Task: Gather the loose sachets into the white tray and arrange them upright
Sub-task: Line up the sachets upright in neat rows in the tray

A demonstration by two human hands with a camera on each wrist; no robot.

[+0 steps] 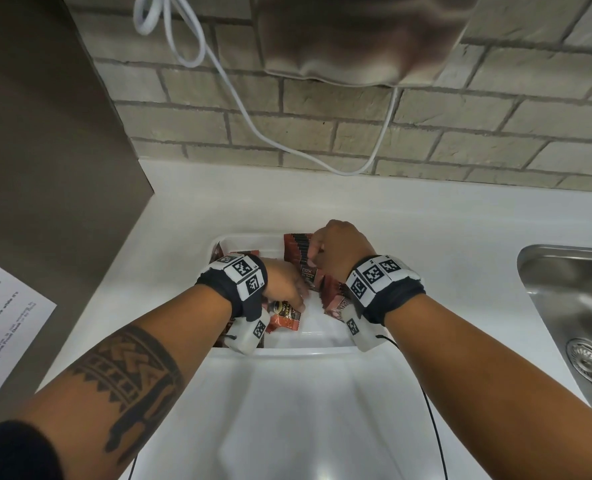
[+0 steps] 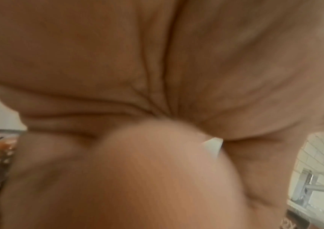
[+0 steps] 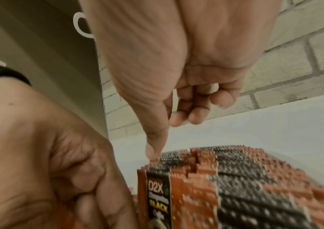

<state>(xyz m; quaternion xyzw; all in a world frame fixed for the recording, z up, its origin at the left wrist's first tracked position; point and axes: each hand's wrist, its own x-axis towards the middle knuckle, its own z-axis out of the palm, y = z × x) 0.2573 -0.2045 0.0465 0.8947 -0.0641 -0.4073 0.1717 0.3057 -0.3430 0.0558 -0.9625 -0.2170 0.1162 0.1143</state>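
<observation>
Nearest the wearer, the front rim of the shallow white plastic tray (image 1: 298, 351) is seen on the white countertop (image 1: 426, 220), both wrists reaching over it. The left hand (image 1: 282, 284) is lowered into the tray, fingers curled down onto a loose red-and-black coffee sachet (image 1: 284, 315) lying flat just beneath them; whether it is truly pinched cannot be told, and the left wrist view is filled with blurred palm. Beside that hand, more sachets lie tumbled under the right wrist. Just beyond, the right hand (image 1: 339, 249) is held over the upright row of red-and-black sachets (image 3: 235, 178) packed edge to edge in the tray's far part. Its thumb (image 3: 153, 148) is pressed down onto the serrated tops, the other fingers (image 3: 192, 108) folded loosely into the palm and clear of the packets. Off to the right of that grip, a steel sink (image 1: 571, 306) is set in the counter. Farthest back, a white cable (image 1: 239, 109) is draped across the pale brick wall (image 1: 495, 133).
</observation>
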